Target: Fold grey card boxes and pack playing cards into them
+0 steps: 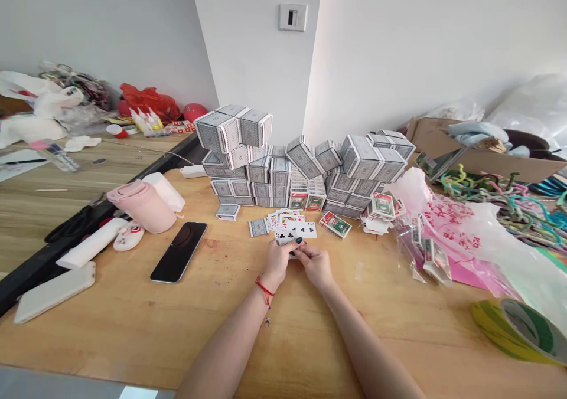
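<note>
Card of white stock with black club pips (284, 235) sits pinched under the person's left hand's (277, 262) thumb; the right hand (316, 264), fingers bunched alongside, grips something indiscernible. Stacked grey-patterned boxlike blocks (271, 180) stand beyond both hands.

White cards (305, 230), grey-patterned blocks (305, 156), red bracelet (265, 290)

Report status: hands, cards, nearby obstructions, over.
Left hand gripping playing cards; right hand close against it, hold unclear. Loose cards face-up just beyond. Card box to their right; phone off left, apart from both hands.
</note>
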The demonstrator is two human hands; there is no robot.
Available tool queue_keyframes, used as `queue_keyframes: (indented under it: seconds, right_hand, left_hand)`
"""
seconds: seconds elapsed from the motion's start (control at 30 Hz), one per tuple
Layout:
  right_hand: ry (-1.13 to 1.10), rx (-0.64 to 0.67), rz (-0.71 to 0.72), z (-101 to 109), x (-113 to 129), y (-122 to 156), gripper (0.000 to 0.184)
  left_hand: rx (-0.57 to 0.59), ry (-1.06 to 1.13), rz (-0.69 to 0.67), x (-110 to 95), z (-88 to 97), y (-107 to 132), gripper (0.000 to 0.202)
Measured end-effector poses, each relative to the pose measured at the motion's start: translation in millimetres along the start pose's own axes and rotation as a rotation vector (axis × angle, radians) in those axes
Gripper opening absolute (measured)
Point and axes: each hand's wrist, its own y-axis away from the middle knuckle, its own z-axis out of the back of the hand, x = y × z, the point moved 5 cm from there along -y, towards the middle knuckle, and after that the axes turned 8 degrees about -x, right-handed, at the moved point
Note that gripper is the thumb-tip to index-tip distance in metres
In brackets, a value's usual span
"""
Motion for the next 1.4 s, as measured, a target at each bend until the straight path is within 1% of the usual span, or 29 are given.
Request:
queue_keyframes:
  seconds: [0.1, 0.2, 0.3, 0.37, 0.43, 0.5, 0.57, 0.63, 0.7, 0.8, 0.87, 1.07, 1.27, 1.4]
  right_hand:
    - [0.047, -0.022, 0.026, -0.7, 2.4, 2.5, 0.021]
    - [0.076, -0.050, 0.013, -1.2, 1.0, 4.2, 0.022]
    - [-0.009, -0.071, -0.043, 0.2, -3.4, 3.2, 0.023]
    - [-0.113, -0.066, -0.094, 1.8, -6.0, 0.9, 0.025]
    - [-0.209, -0.059, -0.146, 4.2, -7.9, -2.2, 0.026]
    - [-0.282, -0.067, -0.192, 7.0, -9.5, -5.2, 0.026]
    - [-0.342, -0.076, -0.234, 8.6, -11.2, -7.4, 0.025]
    - [-0.390, -0.062, -0.254, 8.2, -11.8, -8.5, 0.024]
    - [-0.404, -0.044, -0.249, 7.5, -10.8, -8.8, 0.028]
    - [-0.336, -0.053, -0.212, 9.8, -7.8, -8.6, 0.052]
    - [-0.283, -0.049, -0.191, 11.6, -5.9, -8.7, 0.062]
    - [-0.255, -0.012, -0.198, 12.9, -7.3, -9.5, 0.065]
    - [-0.279, -0.011, -0.186, 12.3, -8.4, -9.5, 0.065]
    - [-0.285, -0.005, -0.191, 11.8, -6.9, -9.6, 0.064]
  left_hand:
    - [-0.026, 0.029, -0.013, -1.4, -0.3, 0.6, 0.028]
    - [-0.029, 0.025, -0.012, 0.5, -0.9, -0.1, 0.028]
    - [-0.036, -0.038, -0.041, 2.7, -1.1, -1.0, 0.031]
    - [-0.023, -0.107, -0.103, 1.7, -1.9, -1.1, 0.034]
    - [0.015, -0.170, -0.202, -2.0, -3.2, -0.9, 0.035]
    - [0.056, -0.214, -0.296, -6.1, -3.4, -1.5, 0.032]
    - [0.057, -0.249, -0.336, -7.9, -0.1, -4.3, 0.028]
    - [0.011, -0.278, -0.337, -8.3, 5.9, -8.7, 0.028]
    - [-0.020, -0.307, -0.346, -9.1, 10.6, -11.8, 0.033]
    - [0.018, -0.351, -0.356, -10.2, 11.7, -12.8, 0.041]
    - [0.045, -0.364, -0.348, -10.5, 11.3, -12.2, 0.043]
    - [0.026, -0.395, -0.383, -11.9, 12.7, -11.1, 0.042]
    - [0.008, -0.331, -0.329, -11.4, 13.2, -10.1, 0.040]
    - [0.004, -0.379, -0.347, -12.4, 12.3, -9.1, 0.042]
